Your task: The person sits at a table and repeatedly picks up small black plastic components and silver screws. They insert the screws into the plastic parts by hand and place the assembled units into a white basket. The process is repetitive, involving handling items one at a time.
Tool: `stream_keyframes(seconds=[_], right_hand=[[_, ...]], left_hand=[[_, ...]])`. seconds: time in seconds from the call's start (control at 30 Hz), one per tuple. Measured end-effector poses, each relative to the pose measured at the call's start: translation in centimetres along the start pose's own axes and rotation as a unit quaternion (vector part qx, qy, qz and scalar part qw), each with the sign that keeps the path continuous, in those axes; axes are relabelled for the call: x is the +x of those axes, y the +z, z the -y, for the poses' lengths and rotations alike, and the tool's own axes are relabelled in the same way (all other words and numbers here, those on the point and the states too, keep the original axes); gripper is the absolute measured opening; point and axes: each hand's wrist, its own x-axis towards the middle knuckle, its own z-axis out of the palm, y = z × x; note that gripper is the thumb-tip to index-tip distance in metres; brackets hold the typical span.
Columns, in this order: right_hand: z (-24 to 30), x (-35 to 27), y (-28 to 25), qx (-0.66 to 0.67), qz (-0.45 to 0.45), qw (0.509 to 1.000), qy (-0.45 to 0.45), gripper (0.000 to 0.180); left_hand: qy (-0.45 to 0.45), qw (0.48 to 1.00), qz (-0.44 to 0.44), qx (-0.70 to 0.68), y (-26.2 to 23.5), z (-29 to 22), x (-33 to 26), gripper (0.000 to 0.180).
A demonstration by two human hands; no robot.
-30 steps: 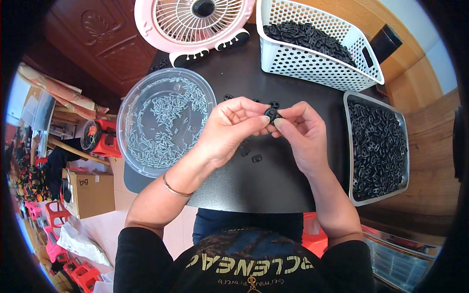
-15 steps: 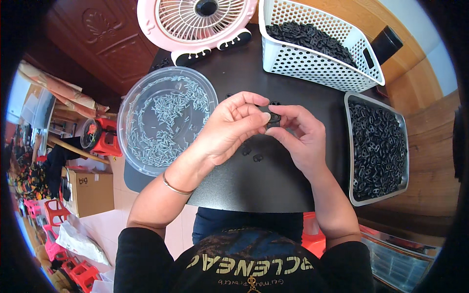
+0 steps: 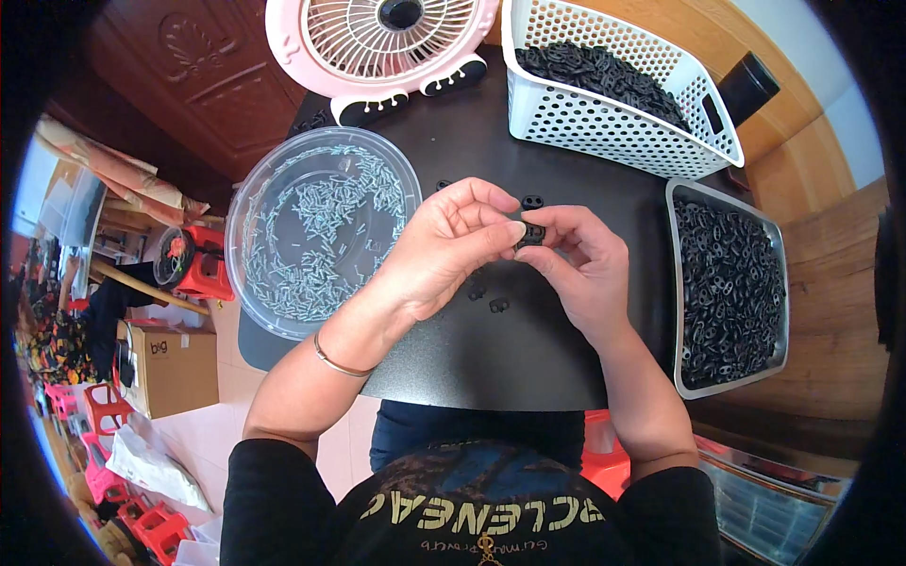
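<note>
My left hand [image 3: 453,236] and my right hand [image 3: 578,259] meet over the middle of the dark table. A small black plastic piece with holes [image 3: 532,235] is pinched between them. My right thumb and forefinger grip it from the right, while the left thumb tip presses its left side. The left fingers are curled in, and what lies under that thumb is hidden. Just beyond the fingertips is another black two-hole piece [image 3: 533,202]. A few similar loose pieces [image 3: 498,305] lie on the table nearer me, partly hidden by my left hand.
At left stands a round clear tub [image 3: 247,288] of small silvery metal pieces [image 3: 326,208]. A pink fan [image 3: 326,75] sits behind it. A white perforated basket [image 3: 604,137] of black parts is at back right, and a grey tray [image 3: 681,354] of black two-hole parts at right.
My hands stay nearly in place. The held piece has turned slightly in my fingers, and the two-hole piece beyond them shows more clearly.
</note>
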Motion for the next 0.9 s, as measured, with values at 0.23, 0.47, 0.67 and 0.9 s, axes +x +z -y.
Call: stream_keyframes(seconds=[0.23, 0.47, 0.67, 0.9], right_hand=[[0.06, 0.28, 0.08, -0.025, 0.004, 0.999, -0.038, 0.033], [0.08, 0.25, 0.06, -0.042, 0.002, 0.999, -0.033, 0.032], [-0.17, 0.18, 0.09, -0.077, -0.014, 0.996, -0.040, 0.029], [0.05, 0.35, -0.24, -0.141, -0.011, 0.987, -0.081, 0.028]], left_hand=[[0.003, 1.000, -0.007, -0.024, -0.04, 0.31, 0.08, 0.018], [-0.002, 0.999, -0.007, -0.032, -0.10, 0.37, 0.06, 0.020], [-0.010, 1.000, -0.004, -0.018, -0.10, 0.18, 0.05, 0.020], [-0.010, 1.000, 0.006, -0.017, -0.27, 0.41, 0.10, 0.018]])
